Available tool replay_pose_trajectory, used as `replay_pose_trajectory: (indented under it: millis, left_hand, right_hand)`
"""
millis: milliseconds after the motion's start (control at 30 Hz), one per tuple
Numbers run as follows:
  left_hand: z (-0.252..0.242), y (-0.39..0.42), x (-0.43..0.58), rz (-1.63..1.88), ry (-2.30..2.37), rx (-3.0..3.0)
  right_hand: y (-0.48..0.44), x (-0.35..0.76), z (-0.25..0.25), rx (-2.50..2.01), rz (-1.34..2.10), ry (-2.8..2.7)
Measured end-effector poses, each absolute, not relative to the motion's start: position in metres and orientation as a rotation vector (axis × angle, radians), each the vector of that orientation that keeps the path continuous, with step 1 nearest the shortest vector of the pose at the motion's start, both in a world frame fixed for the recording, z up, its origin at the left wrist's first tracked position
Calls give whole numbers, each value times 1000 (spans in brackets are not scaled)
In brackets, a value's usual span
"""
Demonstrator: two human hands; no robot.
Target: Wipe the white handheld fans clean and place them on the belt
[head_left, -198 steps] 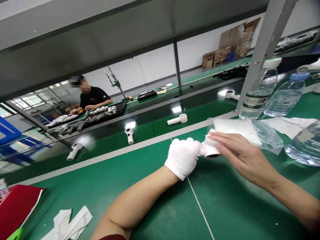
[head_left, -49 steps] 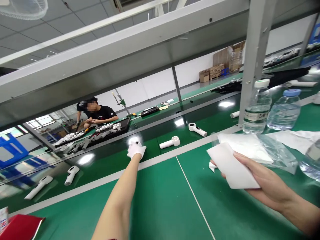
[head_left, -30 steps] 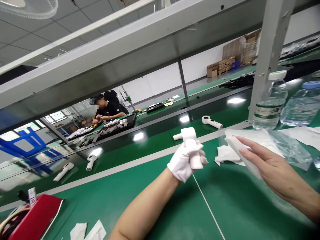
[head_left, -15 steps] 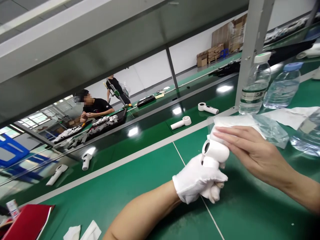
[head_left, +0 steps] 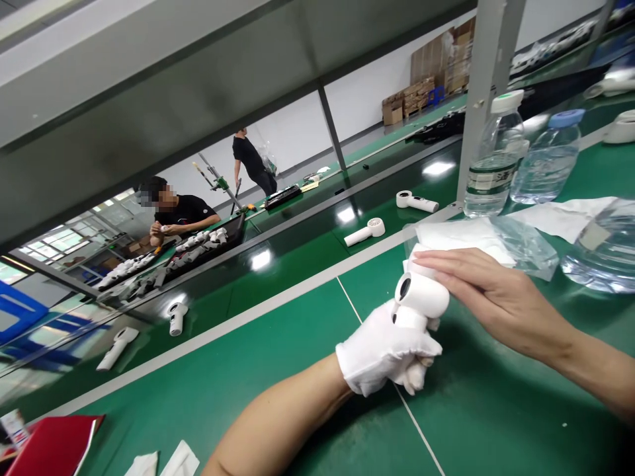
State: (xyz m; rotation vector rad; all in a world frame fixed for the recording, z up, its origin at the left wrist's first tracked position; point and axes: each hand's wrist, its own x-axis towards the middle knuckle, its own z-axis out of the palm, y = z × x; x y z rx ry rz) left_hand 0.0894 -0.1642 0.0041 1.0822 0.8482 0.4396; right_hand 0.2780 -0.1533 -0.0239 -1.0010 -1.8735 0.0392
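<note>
- The white device (head_left: 427, 296) was held in the gloved left hand (head_left: 389, 347), whose fingers were clamped around its handle.
- The rounded head was left exposed above the glove, its dark oval opening turned toward the left of the view; most of the handle was hidden by the glove.
- The device was held above the green table (head_left: 278, 350), close to the thin white line (head_left: 419, 426) by which the surface was crossed.
- The bare right hand (head_left: 489, 291) was placed at the upper right side of the head, its visible fingers drawn together and nearly straight.
- A white pad (head_left: 420, 266), largely covered by those fingers, was set against the top of the head; since the thumb was hidden, it could not be told whether the pad was pinched.
- Just beyond the right hand, white sheets (head_left: 459, 239) and a clear plastic bag (head_left: 536, 250) were laid out.
- Farther back, the white-capped bottle (head_left: 490, 178) and the blue-capped bottle (head_left: 546, 165) were stood upright, side by side.
- Past the pale strip (head_left: 292, 295) at the table's far edge, a similar white unit (head_left: 364, 232) was seen lying on the dark green surface, well apart from both hands.
- At the lower left, a red folder (head_left: 59, 443) was partly shown.
</note>
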Motion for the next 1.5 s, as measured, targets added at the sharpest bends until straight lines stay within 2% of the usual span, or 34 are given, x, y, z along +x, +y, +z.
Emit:
replay_pose_trajectory:
  millis: [200, 333, 400, 500, 633, 733, 933, 1067, 1200, 1333, 1433, 1500]
  left_hand:
    - [13, -170, 86, 411, 803, 1121]
    - [6, -165, 89, 450, 930, 1232]
    - [1, -160, 89, 599, 1124, 1519]
    - [-5, -154, 84, 782, 1350, 2321]
    - [-7, -147, 74, 770, 1599, 3220]
    - [-6, -144, 71, 833, 1708, 3417]
    - [-9, -138, 70, 694, 1742, 3404]
    - [-9, -139, 72, 503, 1718, 3317]
    - [-9, -140, 76, 393, 1668, 3000]
    - [-7, -139, 81, 628, 1239, 1965]
    - [-6, -139, 86, 566, 772, 1008]
    - [-4, -139, 89, 553, 626, 642]
  right_hand:
    - [-160, 280, -14, -770, -110, -1928]
    - [-164, 277, -12, -687, -230, -2002]
    - [-164, 276, -14, -692, -202, -1983]
    - [-160, 276, -18, -831, 18, -1897]
    - [-156, 278, -22, -898, 202, -1884]
    - [-159, 274, -24, -806, 29, -1961]
    - [-167, 262, -27, -728, -388, -2180]
    - [-159, 267, -31, -878, -338, -2110]
    - [-150, 277, -32, -1048, -131, -2017]
    - [-152, 273, -28, -1001, -65, -1816]
    - [-156, 264, -28, -893, -183, -1847]
    - [-159, 257, -31, -859, -218, -1937]
